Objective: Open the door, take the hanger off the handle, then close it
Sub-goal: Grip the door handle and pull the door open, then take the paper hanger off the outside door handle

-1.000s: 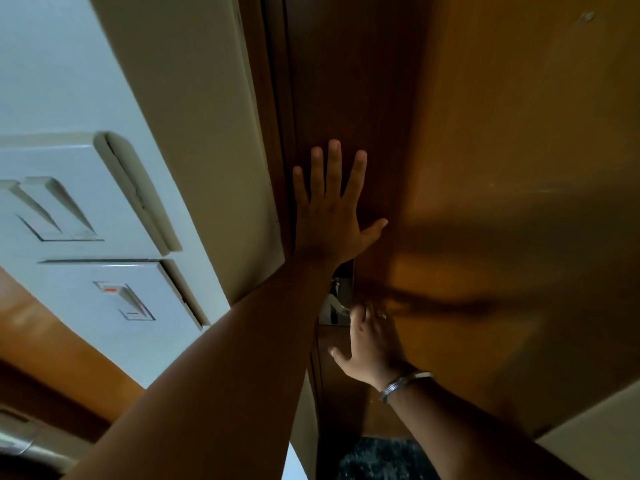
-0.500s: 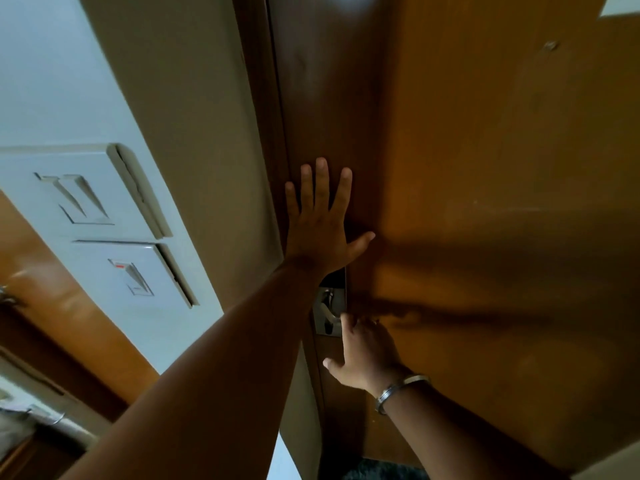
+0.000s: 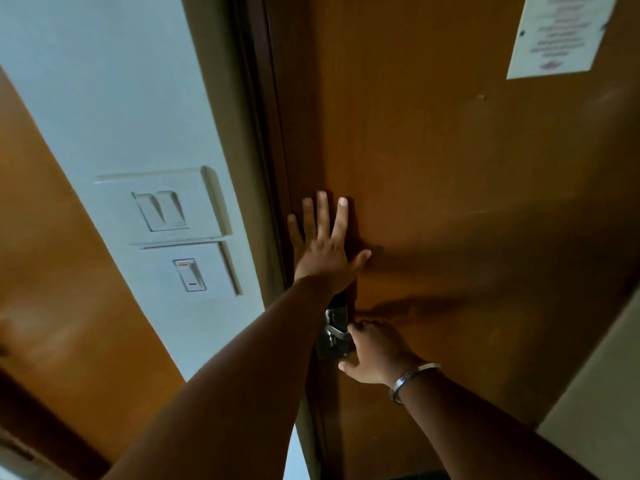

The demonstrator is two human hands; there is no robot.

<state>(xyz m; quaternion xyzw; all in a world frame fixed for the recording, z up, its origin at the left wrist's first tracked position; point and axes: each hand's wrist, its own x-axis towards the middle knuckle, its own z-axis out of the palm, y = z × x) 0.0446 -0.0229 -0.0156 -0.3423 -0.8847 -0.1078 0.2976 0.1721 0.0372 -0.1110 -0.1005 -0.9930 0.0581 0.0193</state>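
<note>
The brown wooden door (image 3: 450,202) has a glossy, faintly grained face. The left hand (image 3: 323,251) lies flat on it, fingers spread, near its latch edge. Just below, the right hand (image 3: 375,353) grips the silver lever handle (image 3: 334,332).

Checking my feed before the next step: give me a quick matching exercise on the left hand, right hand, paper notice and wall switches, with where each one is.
1 left hand
2 right hand
3 paper notice
4 wall switches

A on the door handle
B wall left of the frame
C flat on the door, fingers spread
D top right of the door

Pairs: 1-C, 2-A, 3-D, 4-B
</note>
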